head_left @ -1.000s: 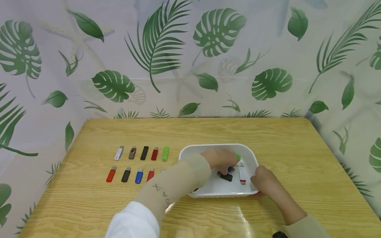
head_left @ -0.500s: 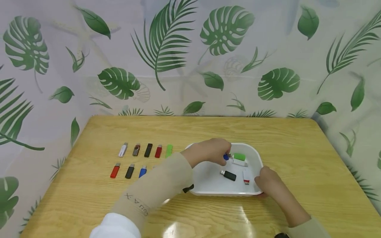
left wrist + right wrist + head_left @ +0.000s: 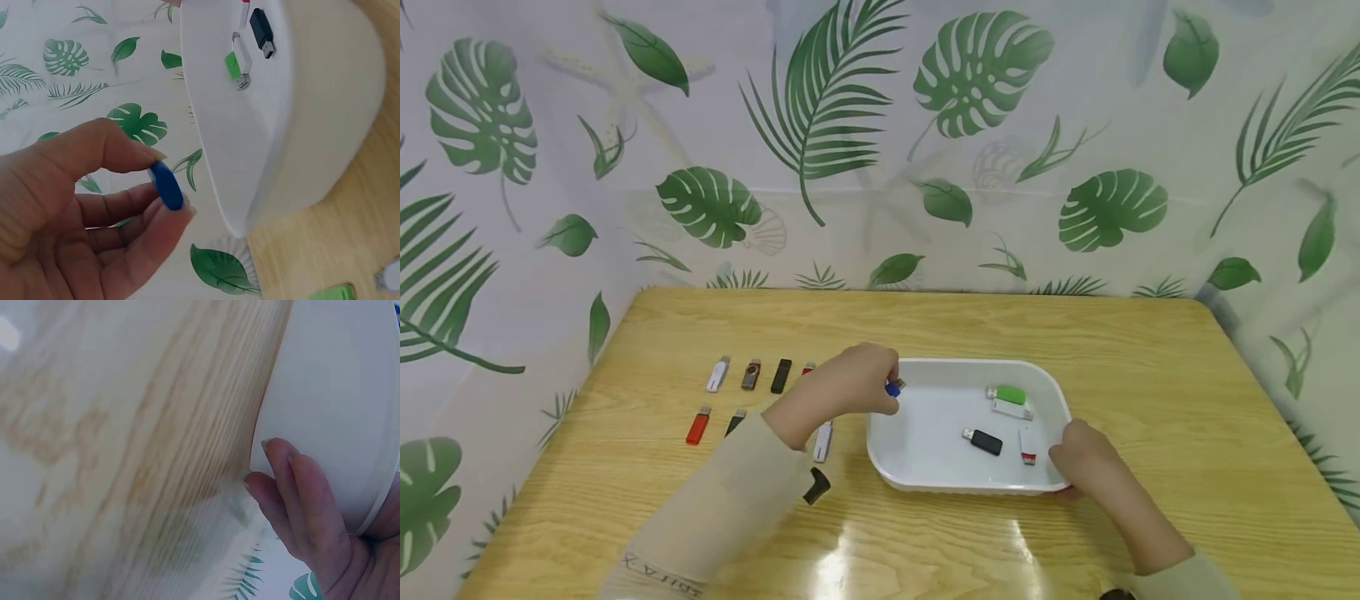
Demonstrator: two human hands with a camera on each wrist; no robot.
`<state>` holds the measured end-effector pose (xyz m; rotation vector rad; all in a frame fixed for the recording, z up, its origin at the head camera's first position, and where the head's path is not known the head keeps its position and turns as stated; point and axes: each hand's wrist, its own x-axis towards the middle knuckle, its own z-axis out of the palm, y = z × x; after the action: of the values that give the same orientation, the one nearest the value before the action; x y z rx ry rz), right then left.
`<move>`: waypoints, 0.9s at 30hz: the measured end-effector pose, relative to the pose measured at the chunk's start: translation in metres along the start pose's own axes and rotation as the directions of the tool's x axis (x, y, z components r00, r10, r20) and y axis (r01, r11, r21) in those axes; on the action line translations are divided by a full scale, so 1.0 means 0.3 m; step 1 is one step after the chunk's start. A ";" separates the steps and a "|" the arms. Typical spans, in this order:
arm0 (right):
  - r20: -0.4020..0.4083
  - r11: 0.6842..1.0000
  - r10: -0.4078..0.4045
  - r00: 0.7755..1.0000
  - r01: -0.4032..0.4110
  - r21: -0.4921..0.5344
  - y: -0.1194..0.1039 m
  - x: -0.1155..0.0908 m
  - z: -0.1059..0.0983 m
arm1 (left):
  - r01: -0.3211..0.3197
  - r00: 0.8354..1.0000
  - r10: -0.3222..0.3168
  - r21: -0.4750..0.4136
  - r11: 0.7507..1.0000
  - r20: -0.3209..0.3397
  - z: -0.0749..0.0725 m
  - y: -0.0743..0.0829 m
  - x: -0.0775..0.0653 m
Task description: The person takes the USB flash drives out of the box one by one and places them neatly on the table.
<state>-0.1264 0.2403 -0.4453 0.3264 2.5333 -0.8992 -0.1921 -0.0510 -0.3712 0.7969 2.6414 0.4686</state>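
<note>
My left hand pinches a blue USB stick between thumb and fingers, at the left end of a white plastic tray. In the left wrist view the blue stick's body shows between the fingertips, apart from the tray wall. My right hand grips the tray's right side; in the right wrist view its fingers lie against the outer wall. Inside the tray lie a green USB stick, a white one beside it, a black one and a white-and-red one.
Left of the tray, USB sticks lie in two rows on the wooden table: white, swivel-cover, black, red and white among them. My left arm hides part of the rows. Leaf-print cloth stands behind.
My left hand has moved left from the middle of the tray to its left end, carrying the blue USB stick up from among the others. The right hand keeps its grip on the tray.
</note>
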 end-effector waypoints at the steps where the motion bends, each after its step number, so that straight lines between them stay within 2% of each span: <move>1: 0.003 1.000 0.002 1.000 -0.002 -0.003 -0.002 0.002 0.000 | 0.014 1.000 -0.014 -0.007 1.000 -0.004 0.003 -0.007 -0.021; 6: 0.016 1.000 0.003 1.000 -0.002 -0.015 -0.017 0.004 -0.003 | 0.067 0.997 -0.070 -0.076 0.995 -0.032 0.028 -0.036 -0.104; 12: 0.030 1.000 -0.005 1.000 0.006 -0.021 -0.029 0.005 -0.001 | 0.108 0.991 -0.122 -0.220 0.970 -0.049 0.065 -0.059 -0.177; 16: 0.038 1.000 -0.009 0.999 0.009 -0.008 -0.030 0.007 0.007 | 0.130 0.986 -0.154 -0.266 0.955 -0.070 0.084 -0.060 -0.240; 21: 0.031 0.999 -0.018 0.999 0.019 -0.044 -0.019 0.003 -0.001 | 0.162 0.975 -0.202 -0.318 0.934 -0.097 0.111 -0.054 -0.316; 27: 0.018 0.998 -0.055 0.998 0.056 -0.038 -0.009 0.002 -0.004 | 0.231 0.950 -0.281 -0.299 0.926 -0.136 0.175 -0.072 -0.364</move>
<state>-0.1281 0.2391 -0.4434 0.2374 2.5522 -0.8692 -0.0948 -0.1202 -0.4020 0.3270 2.7001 0.8489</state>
